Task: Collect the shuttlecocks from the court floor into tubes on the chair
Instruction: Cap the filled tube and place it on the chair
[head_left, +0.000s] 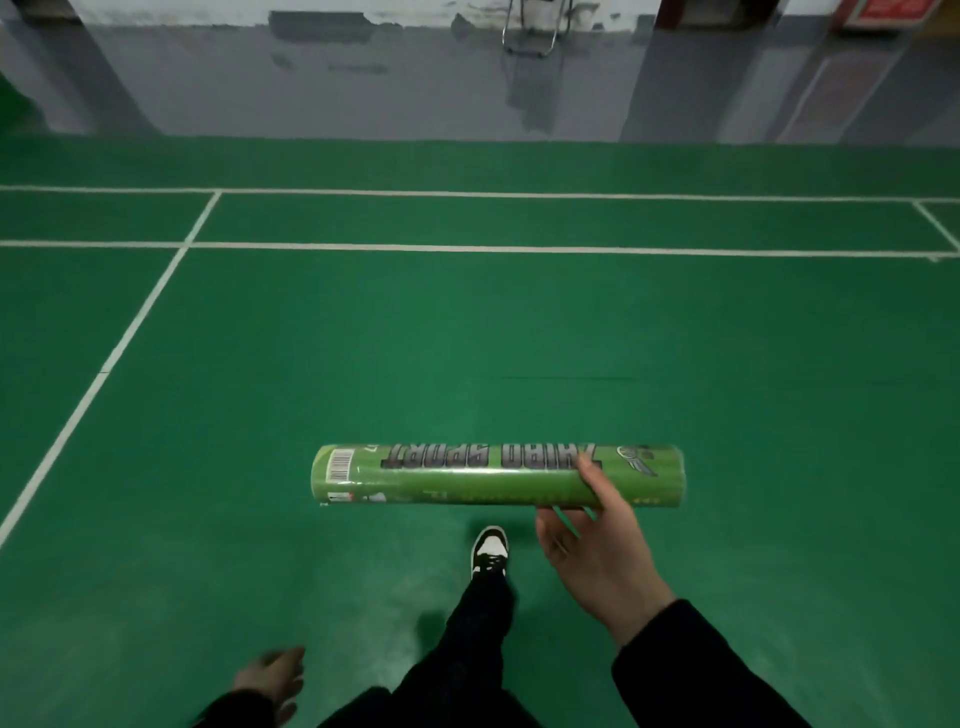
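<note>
My right hand (592, 551) grips a green shuttlecock tube (467, 475) near its right end, thumb over the top and fingers curled beneath. The tube lies level, crosswise in front of me, above the green court floor (311, 364). My left hand (272, 680) hangs low at the bottom left, blurred, with relaxed fingers and nothing in it. No shuttlecock shows on the floor in this view. A metal chair frame (535, 31) stands far ahead against the wall, mostly cut off by the top edge.
White court lines (467, 248) cross the floor ahead and a sideline runs diagonally at the left. My leg in dark trousers and a black-and-white shoe (489, 551) steps forward below the tube. Grey glossy floor (363, 98) lies beyond the court.
</note>
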